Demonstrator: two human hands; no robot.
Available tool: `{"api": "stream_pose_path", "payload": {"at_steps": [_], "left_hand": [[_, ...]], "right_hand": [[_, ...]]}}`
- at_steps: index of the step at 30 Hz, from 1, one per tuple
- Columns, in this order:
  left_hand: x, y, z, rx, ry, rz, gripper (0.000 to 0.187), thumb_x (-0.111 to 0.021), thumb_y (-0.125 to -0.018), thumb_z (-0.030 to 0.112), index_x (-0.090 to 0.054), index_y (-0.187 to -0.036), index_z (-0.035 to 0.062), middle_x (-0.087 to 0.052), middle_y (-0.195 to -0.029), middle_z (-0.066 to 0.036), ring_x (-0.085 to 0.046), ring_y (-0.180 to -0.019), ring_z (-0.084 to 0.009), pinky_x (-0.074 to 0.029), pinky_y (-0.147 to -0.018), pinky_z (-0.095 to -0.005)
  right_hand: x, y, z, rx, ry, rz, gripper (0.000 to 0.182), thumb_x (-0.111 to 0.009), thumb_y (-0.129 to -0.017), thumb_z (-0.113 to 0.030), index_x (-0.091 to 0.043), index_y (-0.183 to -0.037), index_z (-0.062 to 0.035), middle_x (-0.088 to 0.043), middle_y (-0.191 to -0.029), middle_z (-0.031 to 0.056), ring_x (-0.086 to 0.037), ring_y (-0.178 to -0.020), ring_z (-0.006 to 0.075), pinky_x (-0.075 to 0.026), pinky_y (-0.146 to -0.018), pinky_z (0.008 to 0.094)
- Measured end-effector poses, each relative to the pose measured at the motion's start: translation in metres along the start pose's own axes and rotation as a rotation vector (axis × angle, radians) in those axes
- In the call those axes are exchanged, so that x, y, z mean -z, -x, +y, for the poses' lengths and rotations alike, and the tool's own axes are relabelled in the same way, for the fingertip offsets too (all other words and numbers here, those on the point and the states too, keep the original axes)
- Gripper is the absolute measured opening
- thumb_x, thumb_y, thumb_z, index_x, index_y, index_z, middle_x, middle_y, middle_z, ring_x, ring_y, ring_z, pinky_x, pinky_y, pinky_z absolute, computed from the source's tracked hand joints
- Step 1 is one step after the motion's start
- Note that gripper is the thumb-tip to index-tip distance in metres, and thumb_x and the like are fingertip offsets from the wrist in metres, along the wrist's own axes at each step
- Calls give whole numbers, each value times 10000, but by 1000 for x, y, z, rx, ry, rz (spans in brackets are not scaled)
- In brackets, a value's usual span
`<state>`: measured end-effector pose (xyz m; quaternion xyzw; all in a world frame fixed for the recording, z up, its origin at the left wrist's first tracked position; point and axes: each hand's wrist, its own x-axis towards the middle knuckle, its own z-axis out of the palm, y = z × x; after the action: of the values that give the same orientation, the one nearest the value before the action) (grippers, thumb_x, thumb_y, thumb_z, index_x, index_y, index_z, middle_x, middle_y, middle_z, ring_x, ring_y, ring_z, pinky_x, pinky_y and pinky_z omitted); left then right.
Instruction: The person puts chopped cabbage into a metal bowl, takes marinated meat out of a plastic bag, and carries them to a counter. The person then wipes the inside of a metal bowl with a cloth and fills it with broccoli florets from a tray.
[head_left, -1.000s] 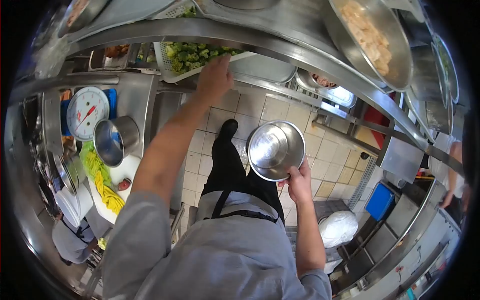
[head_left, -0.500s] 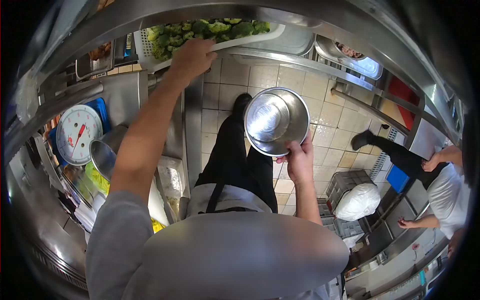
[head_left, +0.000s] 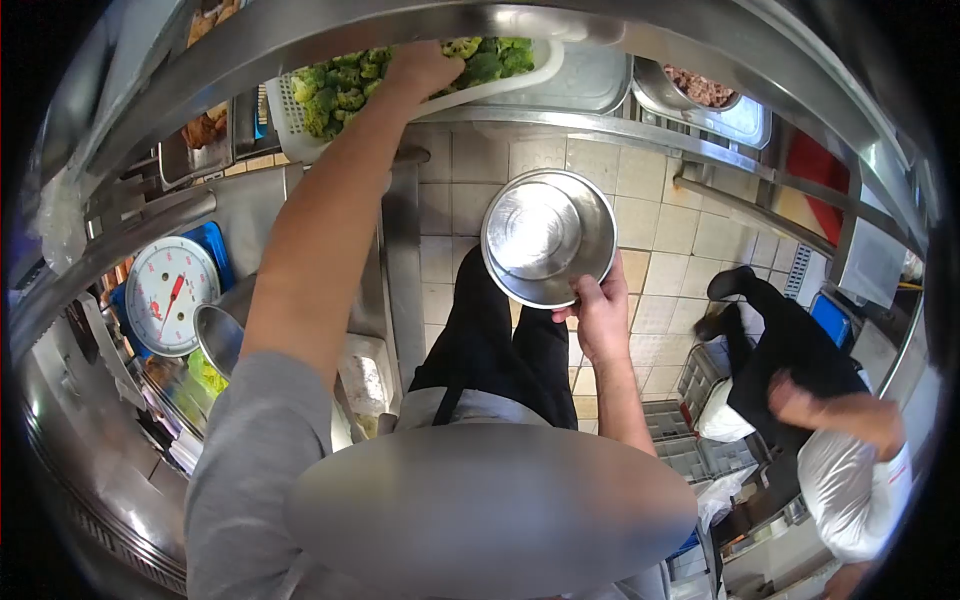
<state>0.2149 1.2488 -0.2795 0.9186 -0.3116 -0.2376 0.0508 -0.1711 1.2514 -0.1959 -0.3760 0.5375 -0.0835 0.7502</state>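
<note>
My left hand (head_left: 420, 68) is stretched up into a white perforated tray (head_left: 290, 125) on a steel shelf, its fingers sunk among the green broccoli florets (head_left: 335, 90). Whether they close on any floret is hidden. My right hand (head_left: 600, 315) grips the near rim of an empty round steel bowl (head_left: 545, 235), held at waist height over the tiled floor, below and to the right of the tray.
A white dial scale (head_left: 170, 295) and a small steel pot (head_left: 220, 335) stand on the counter at left. A steel container of meat (head_left: 700, 90) sits upper right. A co-worker in a white top (head_left: 850, 480) bends at right, near grey crates (head_left: 690, 450).
My left hand has moved from the tray's rim up onto the broccoli. The bowl has risen slightly in my right hand. The co-worker at right has come closer and bent down.
</note>
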Motion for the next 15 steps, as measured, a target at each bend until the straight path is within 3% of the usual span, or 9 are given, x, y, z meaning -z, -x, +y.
{"api": "stream_pose_path", "payload": {"at_steps": [2, 4, 7, 10, 15], "left_hand": [[13, -3, 7, 25, -14, -34, 683, -672, -881, 532, -577, -1414, 115, -648, -1332, -187, -611, -1246, -346, -467, -1092, -451], [10, -11, 4, -290, -359, 94, 771, -701, -831, 578, -565, -1428, 109, -634, -1357, -192, -597, -1269, -353, -466, -1097, -442], [-20, -14, 14, -282, -195, 46, 850, -727, -786, 621, -552, -1442, 108, -614, -1384, -194, -588, -1286, -354, -463, -1103, -440], [1, -9, 33, -347, -366, -53, 896, -741, -777, 623, -517, -1470, 101, -594, -1409, -197, -567, -1311, -362, -460, -1107, -450], [0, -7, 17, -330, -273, -43, 880, -764, -781, 592, -489, -1498, 163, -601, -1389, -200, -552, -1318, -377, -474, -1088, -466]], "right_hand": [[2, 0, 1, -19, -5, -2, 599, -465, -871, 40, -390, -1457, -59, -614, -1084, 134, -658, -735, 186, -588, -477, 275], [5, 0, 3, -51, -19, -16, 616, -460, -869, 44, -372, -1470, -56, -610, -1089, 138, -654, -725, 183, -587, -474, 275], [3, -3, 4, -38, -38, 4, 625, -463, -868, 47, -362, -1476, -56, -608, -1087, 141, -645, -682, 185, -581, -464, 280], [4, -4, 6, -23, -50, -5, 598, -457, -877, 45, -354, -1459, -46, -606, -1122, 152, -653, -694, 184, -581, -469, 273], [6, -10, 7, -34, -49, -18, 579, -451, -883, 44, -342, -1447, -32, -601, -1174, 164, -668, -741, 188, -585, -476, 264]]}}
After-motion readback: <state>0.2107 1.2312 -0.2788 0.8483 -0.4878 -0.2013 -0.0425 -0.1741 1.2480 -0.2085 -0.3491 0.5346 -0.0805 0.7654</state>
